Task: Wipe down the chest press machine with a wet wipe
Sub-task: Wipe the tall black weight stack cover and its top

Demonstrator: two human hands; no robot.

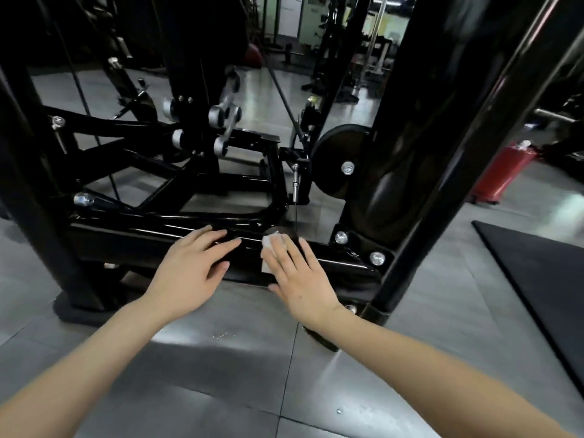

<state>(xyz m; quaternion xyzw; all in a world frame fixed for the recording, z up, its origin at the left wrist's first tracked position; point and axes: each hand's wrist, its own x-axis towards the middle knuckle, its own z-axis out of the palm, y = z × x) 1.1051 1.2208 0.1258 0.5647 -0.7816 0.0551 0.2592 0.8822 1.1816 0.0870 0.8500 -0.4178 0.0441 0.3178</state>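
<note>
The right hand [297, 273], grip open with fingers straight, presses the wet wipe [271, 245] onto the low bar [142, 235] of the chest press machine [273, 172], just left of the bolted post [410, 169]. The left hand [192, 263], open and empty, rests on the bar farther left of the post. Wiping seems midway, with the rest of the frame probably left.

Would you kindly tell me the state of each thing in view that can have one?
left hand, open, fingers flat on the base bar.
right hand, open, pressing the wet wipe onto the base bar.
wet wipe, spread under the right hand's fingers.
base bar, glossy black, low by the floor.
black mat, flat on the floor.
</note>
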